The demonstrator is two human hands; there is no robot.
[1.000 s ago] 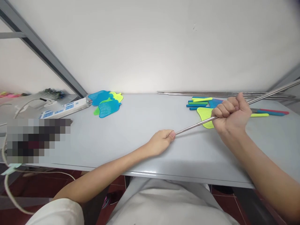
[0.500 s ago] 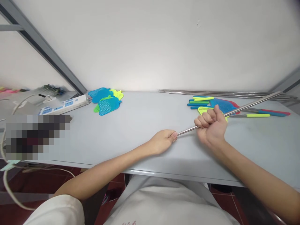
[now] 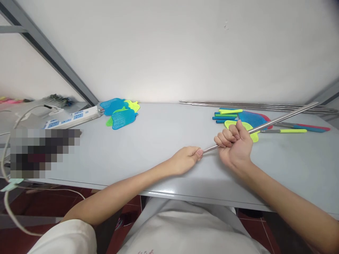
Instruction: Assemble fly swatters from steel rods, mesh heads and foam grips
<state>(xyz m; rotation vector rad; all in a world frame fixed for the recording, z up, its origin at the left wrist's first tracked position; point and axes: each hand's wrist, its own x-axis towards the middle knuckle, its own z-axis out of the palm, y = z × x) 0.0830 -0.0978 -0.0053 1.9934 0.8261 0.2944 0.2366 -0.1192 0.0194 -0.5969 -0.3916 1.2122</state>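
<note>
A long shiny metal rod (image 3: 284,117) slants up to the right over the table. My left hand (image 3: 186,159) pinches its lower end between thumb and fingers. Farther up the rod, my right hand (image 3: 234,145) is wrapped round it, palm side toward me. Behind the right hand lie a yellow-green fly swatter (image 3: 254,136) and a blue fly swatter head (image 3: 250,119), with a red one partly under it. Several coloured handle tubes (image 3: 225,116) in blue, green and yellow-green lie to the left of these heads.
Loose fly swatter heads (image 3: 123,119) in blue and green lie at the back left of the grey table (image 3: 164,134). Several thin metal rods (image 3: 238,104) run along the wall. A white power strip (image 3: 76,117) and a cable (image 3: 9,208) are at the left.
My right hand has slid a little down the rod toward my left hand. The left hand still pinches the lower end, and the rod keeps nearly the same slant.
</note>
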